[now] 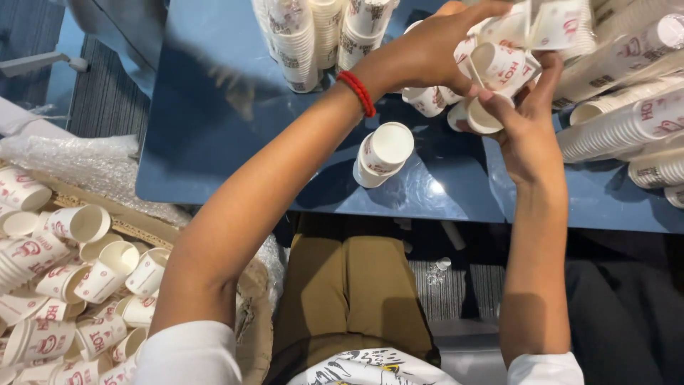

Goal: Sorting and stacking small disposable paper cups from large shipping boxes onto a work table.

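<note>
Over the blue table (214, 128), both of my hands hold small white paper cups with red print. My left hand (434, 46), with a red bead bracelet (358, 93) on its wrist, grips a cluster of cups (499, 64) from above. My right hand (524, 125) grips the same cluster from below, fingers around a cup's base (483, 120). Two cups lie on their sides on the table (385, 153) just below my left wrist.
Tall upright stacks of cups (306, 39) stand at the table's far edge. Long stacks lie sideways at the right (627, 121). A cardboard box (142, 228) at lower left holds several loose cups (85, 285), with bubble wrap (71, 153) beside it.
</note>
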